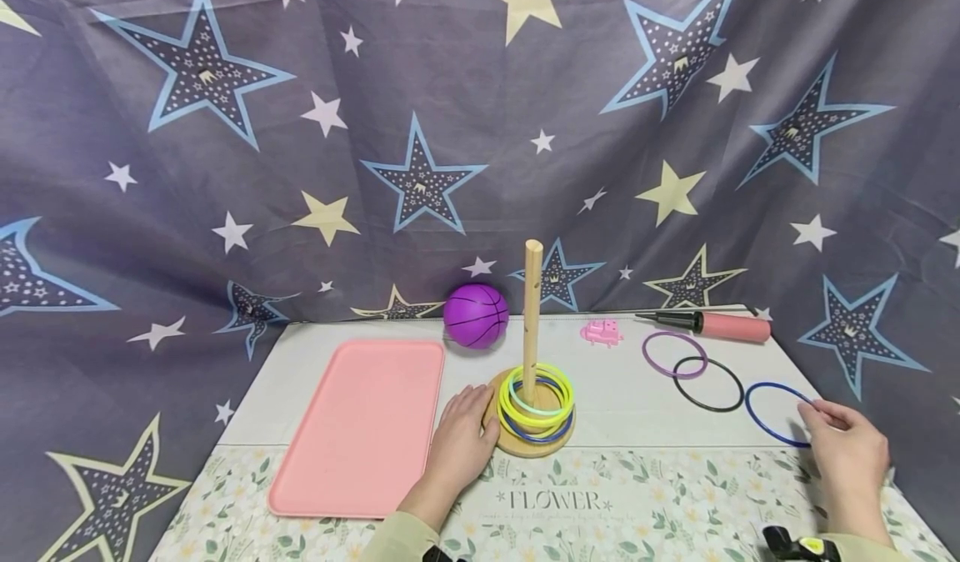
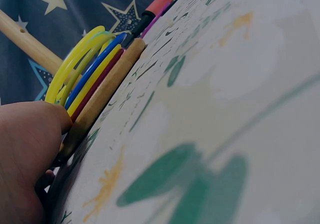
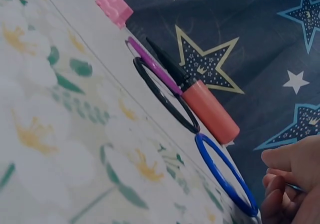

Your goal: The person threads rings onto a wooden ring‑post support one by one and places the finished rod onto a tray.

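My left hand (image 1: pixel 465 433) lies against the left side of a round wooden base (image 1: pixel 517 445), with the thumb at its edge. A wooden post (image 1: pixel 532 312) rises from that base. Round the post's foot are stacked yellow rings (image 1: pixel 558 374), a pale teal one, a blue one and, in the left wrist view, a dark red one (image 2: pixel 102 79). At the far right, my right hand (image 1: pixel 851 445) hovers at the right edge of a loose blue ring (image 1: pixel 772 437), thumb and fingers slightly bent; whether they touch it is unclear. That ring lies flat in the right wrist view.
Left of the base lies a pink tray (image 1: pixel 360 429). A purple ball (image 1: pixel 476 316) and a small pink toy (image 1: pixel 602 333) stand at the back. A purple ring (image 1: pixel 652 363) overlaps a black ring (image 1: pixel 708 409). Behind them is a pink-handled hand pump (image 1: pixel 735 327). A starry curtain (image 1: pixel 480 128) borders the table.
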`<state>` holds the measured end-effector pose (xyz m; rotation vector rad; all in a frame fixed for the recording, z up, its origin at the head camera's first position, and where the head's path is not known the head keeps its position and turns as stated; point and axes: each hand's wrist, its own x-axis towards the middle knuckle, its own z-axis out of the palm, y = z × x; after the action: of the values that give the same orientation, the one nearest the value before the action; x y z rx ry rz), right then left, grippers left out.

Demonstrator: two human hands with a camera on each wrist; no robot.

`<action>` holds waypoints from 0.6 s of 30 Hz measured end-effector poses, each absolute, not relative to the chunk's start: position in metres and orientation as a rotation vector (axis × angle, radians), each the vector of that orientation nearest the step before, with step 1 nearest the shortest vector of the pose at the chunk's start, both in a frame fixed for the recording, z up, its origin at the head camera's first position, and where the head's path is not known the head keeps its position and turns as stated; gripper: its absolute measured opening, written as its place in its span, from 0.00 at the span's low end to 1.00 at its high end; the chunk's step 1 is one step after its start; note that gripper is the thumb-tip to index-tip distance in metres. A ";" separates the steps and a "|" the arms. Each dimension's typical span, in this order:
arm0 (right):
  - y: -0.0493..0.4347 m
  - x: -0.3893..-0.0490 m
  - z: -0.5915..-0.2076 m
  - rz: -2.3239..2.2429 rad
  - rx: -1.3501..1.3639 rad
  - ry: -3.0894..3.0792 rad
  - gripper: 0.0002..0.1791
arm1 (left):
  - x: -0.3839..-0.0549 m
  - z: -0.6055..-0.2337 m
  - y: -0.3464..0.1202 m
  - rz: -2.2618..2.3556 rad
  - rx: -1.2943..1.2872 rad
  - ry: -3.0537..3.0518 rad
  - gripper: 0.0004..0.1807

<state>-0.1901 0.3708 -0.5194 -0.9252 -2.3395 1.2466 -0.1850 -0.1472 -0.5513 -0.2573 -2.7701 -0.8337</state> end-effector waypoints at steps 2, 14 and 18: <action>0.372 -0.189 -0.520 1.230 -0.941 -2.363 0.34 | -0.185 -0.551 -0.147 -0.834 -0.255 -2.774 0.30; 0.375 -0.193 -0.532 1.129 -0.971 -2.400 0.32 | -0.185 -0.551 -0.147 -0.839 -0.257 -2.771 0.30; 0.376 -0.192 -0.534 1.096 -0.956 -2.420 0.32 | -0.184 -0.550 -0.147 -0.849 -0.250 -2.780 0.30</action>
<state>-0.1923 0.3762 -0.5338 -0.9565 -2.4200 1.0964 -0.1844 -0.1472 -0.5496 -0.2496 -2.7798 -0.8494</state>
